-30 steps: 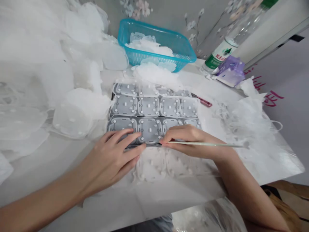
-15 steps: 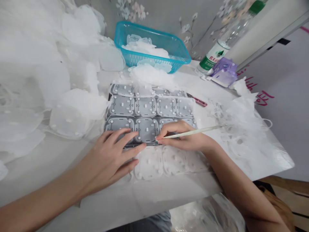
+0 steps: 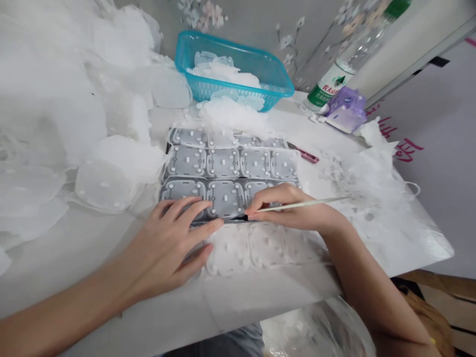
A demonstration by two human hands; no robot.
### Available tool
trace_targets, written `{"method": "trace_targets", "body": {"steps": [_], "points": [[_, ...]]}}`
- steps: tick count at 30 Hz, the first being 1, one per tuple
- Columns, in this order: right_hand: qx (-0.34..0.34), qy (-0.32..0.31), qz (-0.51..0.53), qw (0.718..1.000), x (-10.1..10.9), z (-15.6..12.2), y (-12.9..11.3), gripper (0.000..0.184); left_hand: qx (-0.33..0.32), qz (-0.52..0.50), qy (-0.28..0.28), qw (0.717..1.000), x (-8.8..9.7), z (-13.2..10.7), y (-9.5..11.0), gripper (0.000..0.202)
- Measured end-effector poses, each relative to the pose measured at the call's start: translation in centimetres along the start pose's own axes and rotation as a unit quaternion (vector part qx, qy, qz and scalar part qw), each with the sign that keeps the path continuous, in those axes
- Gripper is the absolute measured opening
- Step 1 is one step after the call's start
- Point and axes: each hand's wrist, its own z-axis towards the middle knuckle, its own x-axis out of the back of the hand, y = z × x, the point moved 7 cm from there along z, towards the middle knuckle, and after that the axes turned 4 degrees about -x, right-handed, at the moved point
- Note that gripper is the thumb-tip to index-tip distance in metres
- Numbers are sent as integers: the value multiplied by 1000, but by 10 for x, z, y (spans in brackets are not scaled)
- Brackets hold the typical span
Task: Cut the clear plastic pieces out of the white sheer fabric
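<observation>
- We had the grey tray of rounded square cells (image 3: 223, 163) in the middle of the white table (image 3: 260, 297), its front row right under both hands.
- Its near edge showed as a dark strip, and a white moulded sheet (image 3: 238, 248) lay just beside it, leaving little bare room on that side.
- A big heap of white plastic pieces (image 3: 111, 99) crowded in just beside the tray's left edge, and more of them lay over part of its far row.
- The left hand (image 3: 174, 238) was lying open, fingers loosely spread and gripping nothing, their tips resting on the front-row cells.
- The right hand (image 3: 290, 208) was pinching a thin pale stick (image 3: 301, 205), its fingertips right at the tray's near edge and the stick running out to the right.
- Past the far edge sat a blue plastic basket (image 3: 230, 69) holding more white pieces, and a red-handled tool (image 3: 305, 154) lay near the tray's far right corner.
</observation>
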Motion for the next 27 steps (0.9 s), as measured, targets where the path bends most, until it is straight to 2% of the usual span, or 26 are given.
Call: {"method": "trace_targets", "body": {"steps": [4,8,12,16,22,27], "points": [[11,10,40,999,-2,4,0,18,-23,10,16,1000,2,-1,2,31],[8,80,74,994,15,-8,-1,11,-27,6,19,999,6,1,7,28],[-15,90,70,993,20,-27,12,9,-50,-11,12,999,2,14,25,30],[-36,104,71,991,16,-37,29,10,-93,37,23,995,-6,33,45,36],[-19,104,53,993,15,-39,33,13,-68,61,10,996,-13,45,49,39],[54,94,-22,994,17,-41,19,15,-31,36,-16,999,-18,46,42,39]]}}
